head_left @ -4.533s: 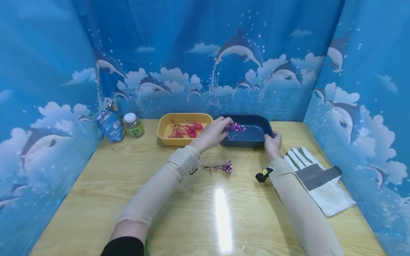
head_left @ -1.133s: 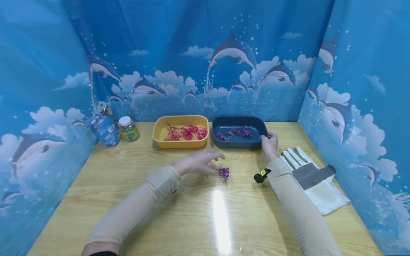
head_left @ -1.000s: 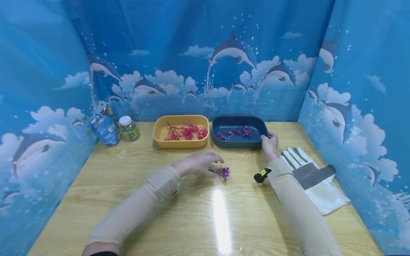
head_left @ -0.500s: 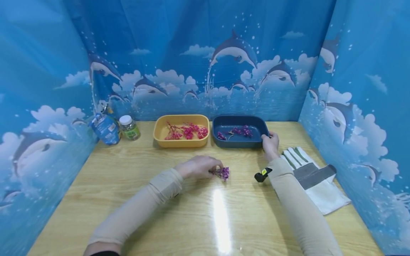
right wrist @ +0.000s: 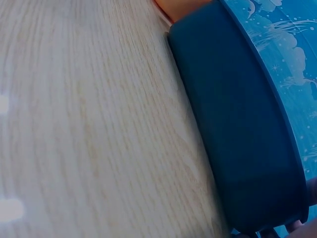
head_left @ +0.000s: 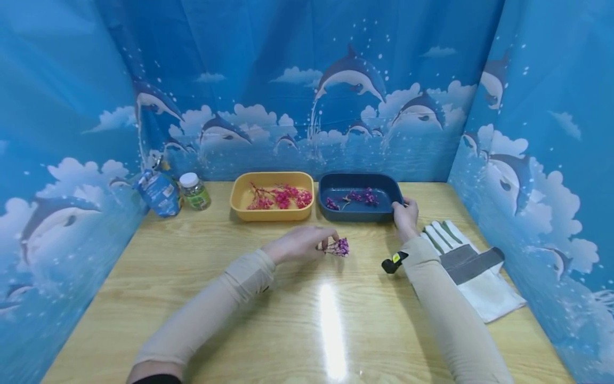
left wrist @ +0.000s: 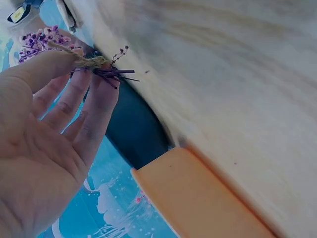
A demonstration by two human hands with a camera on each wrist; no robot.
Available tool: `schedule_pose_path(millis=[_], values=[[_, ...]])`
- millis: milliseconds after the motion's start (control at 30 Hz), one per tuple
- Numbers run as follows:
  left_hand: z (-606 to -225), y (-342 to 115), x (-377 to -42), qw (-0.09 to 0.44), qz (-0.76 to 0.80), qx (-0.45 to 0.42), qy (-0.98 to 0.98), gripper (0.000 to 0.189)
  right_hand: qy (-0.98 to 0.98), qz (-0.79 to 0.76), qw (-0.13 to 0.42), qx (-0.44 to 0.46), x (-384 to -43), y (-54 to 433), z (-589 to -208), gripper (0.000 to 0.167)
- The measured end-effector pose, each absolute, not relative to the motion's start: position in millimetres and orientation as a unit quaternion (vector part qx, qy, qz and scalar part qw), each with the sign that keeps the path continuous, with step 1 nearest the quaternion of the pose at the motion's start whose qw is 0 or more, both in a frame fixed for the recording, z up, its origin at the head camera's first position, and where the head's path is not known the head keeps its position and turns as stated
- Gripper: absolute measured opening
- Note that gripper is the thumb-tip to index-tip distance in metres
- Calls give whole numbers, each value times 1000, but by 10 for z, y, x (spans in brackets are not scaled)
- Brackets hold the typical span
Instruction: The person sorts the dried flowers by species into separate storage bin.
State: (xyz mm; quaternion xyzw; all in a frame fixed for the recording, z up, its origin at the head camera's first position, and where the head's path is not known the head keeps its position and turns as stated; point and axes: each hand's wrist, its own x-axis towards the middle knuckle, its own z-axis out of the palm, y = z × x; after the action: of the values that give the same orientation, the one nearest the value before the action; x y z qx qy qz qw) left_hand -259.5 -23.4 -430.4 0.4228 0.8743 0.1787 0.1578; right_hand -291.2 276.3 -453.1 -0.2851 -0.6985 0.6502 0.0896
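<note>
My left hand (head_left: pixel 299 245) pinches a small bunch of purple dried flowers (head_left: pixel 340 247) by its stems, slightly above the wooden table. In the left wrist view, twine (left wrist: pixel 91 62) binds those stems between thumb and fingertips, and the blossoms point away past the thumb. My right hand (head_left: pixel 405 217) grips the front right corner of a navy blue tray (head_left: pixel 355 216). Inside that tray lie purple flower sprigs (head_left: pixel 364 196). The right wrist view shows the tray's long side wall (right wrist: pixel 237 119), with only bits of the fingers at the lower right edge.
Left of the blue tray stands a yellow tray (head_left: pixel 272 215) holding pink flower sprigs (head_left: pixel 284 197). A white-lidded jar (head_left: pixel 195 192) and a blue pouch (head_left: pixel 160 193) stand at the back left. White-and-grey work gloves (head_left: pixel 472 272) lie at the right. A dolphin-print curtain (head_left: pixel 288 80) surrounds the table.
My left hand has come from the blue tray, where purple flowers now lie, down to the bunch on the table, pinched it and raised it slightly. The right hand stays at the tray corner.
</note>
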Motion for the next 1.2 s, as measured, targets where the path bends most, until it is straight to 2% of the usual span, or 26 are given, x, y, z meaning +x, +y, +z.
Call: schedule_pose_path(millis=[167,567,767,1200], values=[[-4242,-200,-2629,146,203,416,874,56,-697,652,90,-284,-2921,2785,-4531,57],[-4117,-57,-2811,79,216,419,878,49,-701,647,87,-286,-2942,2827,-4537,57],[-4067,28,-2936,62,231,395,887,48,-697,651,90,-288,-2939,2823,-4551,56],[-3965,190,-3187,-18,236,364,901,42,-692,657,96,-284,-2948,2807,-4563,56]])
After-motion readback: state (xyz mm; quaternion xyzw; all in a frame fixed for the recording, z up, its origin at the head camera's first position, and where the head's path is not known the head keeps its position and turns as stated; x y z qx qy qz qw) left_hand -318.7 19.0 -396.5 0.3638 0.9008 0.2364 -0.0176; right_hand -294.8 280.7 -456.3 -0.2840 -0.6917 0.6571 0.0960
